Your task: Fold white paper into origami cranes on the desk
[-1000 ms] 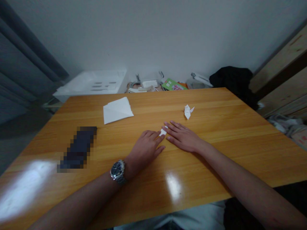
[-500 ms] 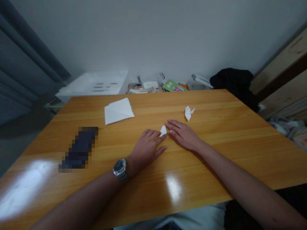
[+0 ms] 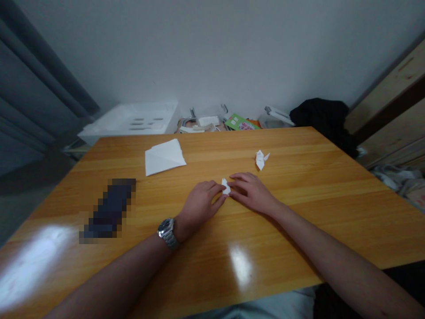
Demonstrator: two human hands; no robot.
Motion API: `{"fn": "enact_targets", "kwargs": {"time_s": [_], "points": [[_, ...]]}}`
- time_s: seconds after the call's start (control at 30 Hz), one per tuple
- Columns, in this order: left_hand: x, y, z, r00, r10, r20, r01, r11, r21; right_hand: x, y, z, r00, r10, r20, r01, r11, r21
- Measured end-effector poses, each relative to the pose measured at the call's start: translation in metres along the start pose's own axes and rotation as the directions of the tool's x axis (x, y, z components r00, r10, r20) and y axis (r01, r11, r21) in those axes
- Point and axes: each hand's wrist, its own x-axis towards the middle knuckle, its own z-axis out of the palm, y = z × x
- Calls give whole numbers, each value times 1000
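Observation:
A small piece of folded white paper (image 3: 226, 187) lies at the middle of the wooden table, between my hands. My left hand (image 3: 200, 203), with a metal wristwatch (image 3: 168, 231) at its wrist, grips the paper's left side between fingers and thumb. From the other side, my right hand (image 3: 255, 194) has its index finger and thumb closed on the paper's right edge. Fingertips cover parts of the folds. Beyond my right hand sits a folded white paper figure (image 3: 261, 160) with pointed ends.
White paper sheets (image 3: 164, 157) lie stacked at the back left of the table (image 3: 295, 177). A dark pixelated rectangle (image 3: 111, 208) is nearer me on the left. Behind the far edge are a white foam tray (image 3: 133, 117), a green booklet (image 3: 239, 122) and a black cloth item (image 3: 320, 117).
The folded paper has turned and now shows a notched outline. My right fingers have come in onto it, and my left thumb has drawn in to its lower edge.

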Motion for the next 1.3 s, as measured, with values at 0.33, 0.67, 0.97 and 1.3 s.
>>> {"fn": "enact_targets", "kwargs": {"time_s": [0.33, 0.67, 0.97, 1.3], "points": [[2, -13, 4, 996, -73, -43, 76, 996, 55, 0, -6, 5, 998, 57, 19, -57, 998, 13], [1, -12, 8, 997, -63, -53, 64, 998, 14, 0, -6, 6, 1000, 23, 2, -23, 998, 51], [2, -15, 6, 993, -104, -52, 101, 993, -54, 2, -6, 9, 995, 102, 15, -103, 960, 259], [3, -13, 5, 996, -62, -57, 52, 987, -153, 4, -10, 7, 995, 104, 1, -100, 948, 302]]}}
